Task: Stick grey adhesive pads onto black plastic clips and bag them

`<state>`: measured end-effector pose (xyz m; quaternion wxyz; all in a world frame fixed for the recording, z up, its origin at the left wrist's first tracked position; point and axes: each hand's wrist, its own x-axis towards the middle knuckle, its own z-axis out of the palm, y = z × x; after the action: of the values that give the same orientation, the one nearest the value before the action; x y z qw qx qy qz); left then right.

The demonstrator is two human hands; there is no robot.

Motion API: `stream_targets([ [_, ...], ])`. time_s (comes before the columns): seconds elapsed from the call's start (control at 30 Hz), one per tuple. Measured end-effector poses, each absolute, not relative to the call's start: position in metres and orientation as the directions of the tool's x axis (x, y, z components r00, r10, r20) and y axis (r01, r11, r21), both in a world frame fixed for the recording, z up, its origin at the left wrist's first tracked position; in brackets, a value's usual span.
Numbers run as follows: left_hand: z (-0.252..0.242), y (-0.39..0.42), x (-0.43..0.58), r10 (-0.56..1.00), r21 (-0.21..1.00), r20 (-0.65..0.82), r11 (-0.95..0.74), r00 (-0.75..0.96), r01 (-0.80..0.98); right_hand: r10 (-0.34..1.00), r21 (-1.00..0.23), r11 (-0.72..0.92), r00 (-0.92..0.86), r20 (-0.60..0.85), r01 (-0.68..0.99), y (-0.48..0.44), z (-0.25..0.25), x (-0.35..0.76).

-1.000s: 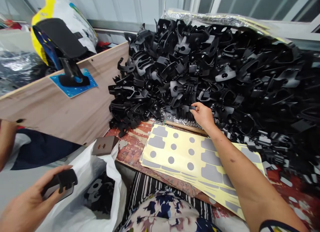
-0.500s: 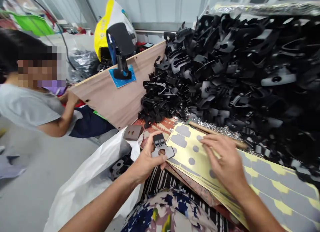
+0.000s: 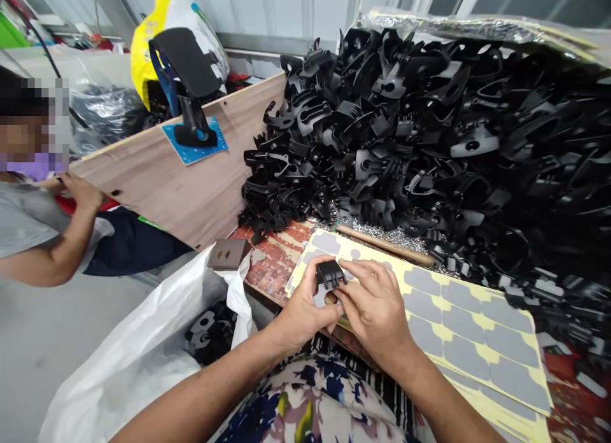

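Observation:
My left hand point(image 3: 305, 309) is closed around a small black plastic bracket point(image 3: 329, 274), its thumb along the lower edge. A grey face with a round hole shows on the near side of the bracket, and short prongs stand above it. At its right side is my right hand point(image 3: 375, 303), fingertips pinched together close to the hole. What lies between those fingertips, if anything, is too small to make out. Under and beside both hands are yellow backing sheets point(image 3: 432, 341) with grey die-cut stickers, some round and some larger and angular.
A large heap of black plastic parts point(image 3: 405, 131) rises behind the sheets. A wooden stick point(image 3: 386, 244) lies at its foot. On the left are a white sack point(image 3: 143, 347) holding parts, a brown block point(image 3: 229, 254) and a wooden board point(image 3: 191, 195). Another person point(image 3: 42, 233) sits beyond.
My right hand has left the round stickers on the sheet and moved left to the bracket. My left hand still holds the bracket. The whole view has shifted to the right.

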<state>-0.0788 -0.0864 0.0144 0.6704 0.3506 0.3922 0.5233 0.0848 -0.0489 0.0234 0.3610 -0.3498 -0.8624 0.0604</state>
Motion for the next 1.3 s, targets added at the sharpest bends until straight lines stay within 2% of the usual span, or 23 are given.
stream_targets([
  [0.1,0.015,-0.088,-0.079,0.979,0.91,-0.162,0.197,0.123,-0.365,0.727,-0.5,0.686,-0.463,0.507,0.529,-0.049,0.028,0.081],
  [0.2,0.013,-0.089,-0.077,0.978,0.918,-0.178,0.205,0.107,-0.34,0.762,-0.56,0.647,-0.461,0.454,0.518,-0.049,0.029,0.079],
  [0.33,0.01,-0.09,-0.073,0.971,0.898,-0.202,0.235,0.126,-0.373,0.748,-0.503,0.664,-0.475,0.464,0.554,-0.055,0.023,0.078],
  [0.47,0.008,-0.089,-0.072,0.983,0.938,-0.159,0.179,0.091,-0.297,0.731,-0.442,0.677,-0.465,0.499,0.589,-0.065,0.017,0.081],
  [0.6,0.007,-0.086,-0.073,0.988,0.962,-0.151,0.15,0.015,-0.227,0.723,-0.463,0.687,-0.466,0.51,0.559,-0.075,0.019,0.086],
  [0.67,0.006,-0.085,-0.072,0.983,0.947,-0.183,0.177,0.0,-0.268,0.718,-0.49,0.694,-0.464,0.519,0.527,-0.077,0.023,0.089],
  [0.77,0.004,-0.085,-0.069,0.973,0.907,-0.215,0.232,0.086,-0.353,0.721,-0.516,0.687,-0.394,0.57,0.511,-0.074,0.026,0.091],
  [0.87,0.001,-0.087,-0.066,0.96,0.852,-0.202,0.27,0.194,-0.448,0.789,-0.654,0.612,-0.279,0.548,0.445,-0.064,0.027,0.093],
  [0.97,-0.002,-0.089,-0.066,0.947,0.808,-0.207,0.307,0.244,-0.504,0.885,-0.867,0.465,-0.12,0.45,0.18,-0.052,0.029,0.1],
  [1.03,-0.003,-0.089,-0.066,0.939,0.785,-0.218,0.33,0.265,-0.524,0.903,-0.9,0.429,-0.034,0.427,0.083,-0.046,0.031,0.108],
  [1.1,-0.002,-0.089,-0.067,0.935,0.763,-0.215,0.342,0.282,-0.549,0.902,-0.885,0.432,-0.064,0.428,0.171,-0.044,0.03,0.118],
  [1.2,-0.001,-0.089,-0.068,0.932,0.722,-0.201,0.348,0.301,-0.598,0.899,-0.813,0.432,-0.262,0.352,0.39,-0.048,0.025,0.127],
  [1.3,-0.004,-0.087,-0.069,0.926,0.69,-0.219,0.371,0.309,-0.622,0.889,-0.766,0.435,-0.359,0.283,0.473,-0.057,0.017,0.127],
])
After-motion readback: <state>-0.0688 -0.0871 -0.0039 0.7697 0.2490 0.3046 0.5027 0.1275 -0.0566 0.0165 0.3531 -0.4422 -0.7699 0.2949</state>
